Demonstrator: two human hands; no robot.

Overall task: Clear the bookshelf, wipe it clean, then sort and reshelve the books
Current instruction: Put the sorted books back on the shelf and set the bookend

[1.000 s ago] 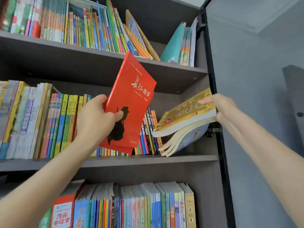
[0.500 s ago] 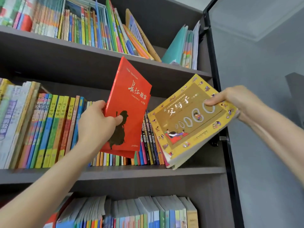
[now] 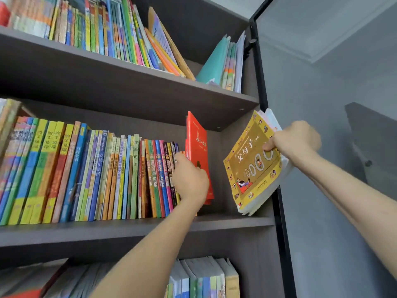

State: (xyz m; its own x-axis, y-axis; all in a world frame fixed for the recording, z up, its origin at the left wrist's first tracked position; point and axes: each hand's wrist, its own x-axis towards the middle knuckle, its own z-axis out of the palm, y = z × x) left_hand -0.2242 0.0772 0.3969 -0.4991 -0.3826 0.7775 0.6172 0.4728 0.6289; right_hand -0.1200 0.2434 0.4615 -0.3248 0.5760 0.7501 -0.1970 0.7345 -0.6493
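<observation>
Gripping the red book (image 3: 197,145) upright at the right end of the book row (image 3: 96,173) on the middle shelf (image 3: 129,231), your left hand (image 3: 190,181) borders an open gap; your right hand (image 3: 294,140) clamps tilted yellow books (image 3: 249,168) there.

Both arms raised fwd; L hand (image 3: 190,182), R hand (image 3: 295,143) curled, gripping
</observation>
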